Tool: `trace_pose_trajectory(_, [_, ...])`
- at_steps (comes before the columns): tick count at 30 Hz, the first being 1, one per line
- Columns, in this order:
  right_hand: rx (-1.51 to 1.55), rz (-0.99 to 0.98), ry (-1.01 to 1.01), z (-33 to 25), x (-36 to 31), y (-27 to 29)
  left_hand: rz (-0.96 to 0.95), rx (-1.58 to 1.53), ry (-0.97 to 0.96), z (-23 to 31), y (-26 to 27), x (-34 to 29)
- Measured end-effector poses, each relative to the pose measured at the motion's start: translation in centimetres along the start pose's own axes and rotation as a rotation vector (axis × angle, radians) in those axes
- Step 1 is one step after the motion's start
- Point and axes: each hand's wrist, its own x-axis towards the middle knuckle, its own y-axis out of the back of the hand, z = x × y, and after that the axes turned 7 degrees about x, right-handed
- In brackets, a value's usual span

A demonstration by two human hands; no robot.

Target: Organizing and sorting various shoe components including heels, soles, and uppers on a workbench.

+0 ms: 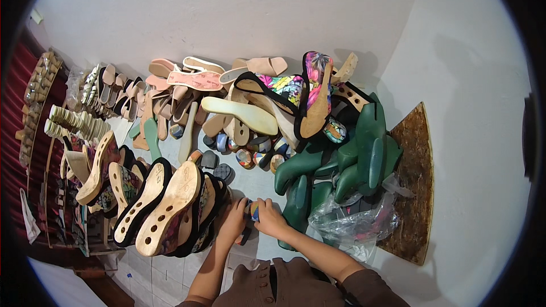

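My left hand (232,222) and my right hand (269,219) are close together near the front edge of the table. Between them is a small shoe heel (254,211) covered in blue, yellow and other colours. The fingers of both hands are closed on it, and they hide much of its shape. Just below the hands lies another small dark piece with an orange edge (244,236). Several patterned heels (245,158) of the same kind lie farther back on the table. A dark grey heel piece (222,171) rests just beyond my left hand.
Wooden wedge soles (170,210) with drilled holes are piled at my left. Green shoe lasts (364,153) and crumpled clear plastic (355,219) lie at my right, beside a brown board (412,193). Pale soles (242,115) and floral wedges (317,94) stand at the back.
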Motion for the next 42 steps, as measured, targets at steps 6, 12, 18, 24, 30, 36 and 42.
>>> trace_pose_trajectory(6, [0.022, -0.043, 0.078, 0.3, 0.2, 0.1, -0.053, 0.074, 0.059, 0.2, 0.7, -0.4])
trace_pose_trajectory(12, [0.021, -0.024, 0.112, 0.1, 0.4, 0.1, 0.061, 0.125, -0.03, 0.3, 1.0, -0.7])
trace_pose_trajectory(18, [0.043, -0.002, 0.135, 0.5, 0.7, -0.4, 0.022, 0.117, -0.027, -0.5, 0.9, -0.9])
trace_pose_trajectory(24, [0.083, 0.046, 0.125, 0.9, 1.1, -0.8, 0.028, 0.091, -0.055, -0.9, 0.8, -1.1])
trace_pose_trajectory(30, [0.206, -0.013, 0.06, 2.2, 3.2, -1.2, -0.026, 0.039, -0.002, -1.8, 0.0, -1.2])
trace_pose_trajectory(36, [0.459, -0.037, -0.05, 2.5, 3.5, -0.7, 0.016, 0.094, -0.028, -0.6, 1.0, -1.0])
trace_pose_trajectory(42, [0.455, -0.16, -0.207, 0.9, 3.6, -0.2, 0.0, 0.098, 0.006, -0.5, 1.5, -1.1])
